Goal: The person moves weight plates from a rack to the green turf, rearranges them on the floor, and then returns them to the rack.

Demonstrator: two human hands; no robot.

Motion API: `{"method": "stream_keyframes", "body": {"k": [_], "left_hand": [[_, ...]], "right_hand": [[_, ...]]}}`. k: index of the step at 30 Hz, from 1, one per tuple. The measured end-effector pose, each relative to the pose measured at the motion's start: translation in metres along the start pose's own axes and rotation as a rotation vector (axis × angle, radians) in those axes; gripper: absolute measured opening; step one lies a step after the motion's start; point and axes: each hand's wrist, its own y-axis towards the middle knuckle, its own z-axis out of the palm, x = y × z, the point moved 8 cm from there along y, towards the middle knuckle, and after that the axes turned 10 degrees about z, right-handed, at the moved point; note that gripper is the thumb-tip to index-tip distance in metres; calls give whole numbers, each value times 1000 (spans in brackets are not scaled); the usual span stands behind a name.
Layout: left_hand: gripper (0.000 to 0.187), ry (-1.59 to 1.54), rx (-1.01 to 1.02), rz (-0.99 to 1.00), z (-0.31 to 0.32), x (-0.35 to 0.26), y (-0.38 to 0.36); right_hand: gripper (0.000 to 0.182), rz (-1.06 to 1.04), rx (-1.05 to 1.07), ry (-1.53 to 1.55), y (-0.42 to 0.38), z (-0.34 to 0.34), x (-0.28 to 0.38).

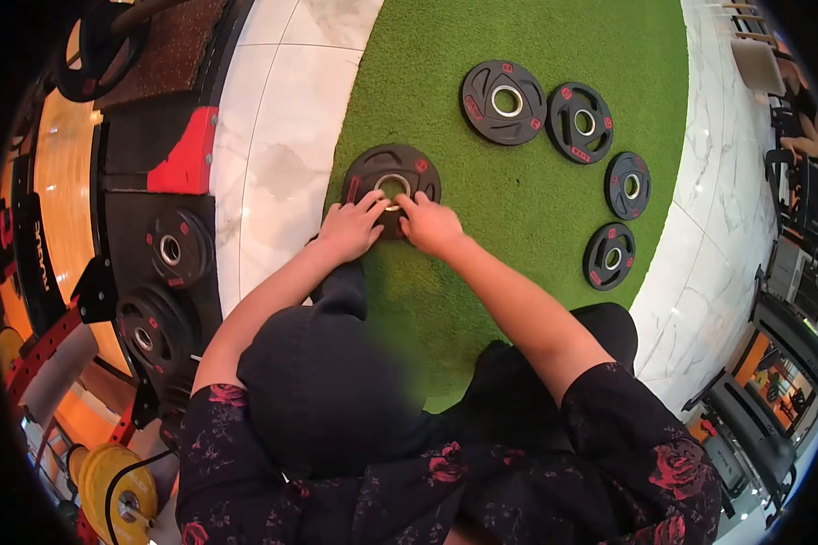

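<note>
A black weight plate [368, 173] with red markings and a metal-ringed centre hole lies on the green turf in front of me, near its left edge. My left hand [354, 227] reaches over the plate's near left part, its fingers curled at the centre ring. From the right, my right hand [430, 222] has its fingertips on the ring's near right side. Both hands touch this same plate, and their fingers partly cover its lower half. The undersides of the fingers are hidden.
Two larger plates, a solid-looking one [482, 113] and one with cut-outs [563, 136], lie farther off to the right. Two smaller plates [641, 198] [595, 268] lie nearer. More plates [191, 259] sit on a rack at left. White tiles [268, 163] border the turf [518, 236].
</note>
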Motion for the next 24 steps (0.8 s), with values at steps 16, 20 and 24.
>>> {"method": "stream_keyframes", "body": {"k": [16,20,24], "left_hand": [[98,-364,-252,-776,22,36,4],[93,-348,-314,-844,25,39,0],[91,-355,-382,-816,14,41,-10]], "right_hand": [[102,431,-217,87,25,-8,-15],[104,442,-125,102,26,-14,-11],[103,424,-97,126,22,-27,-6]]}}
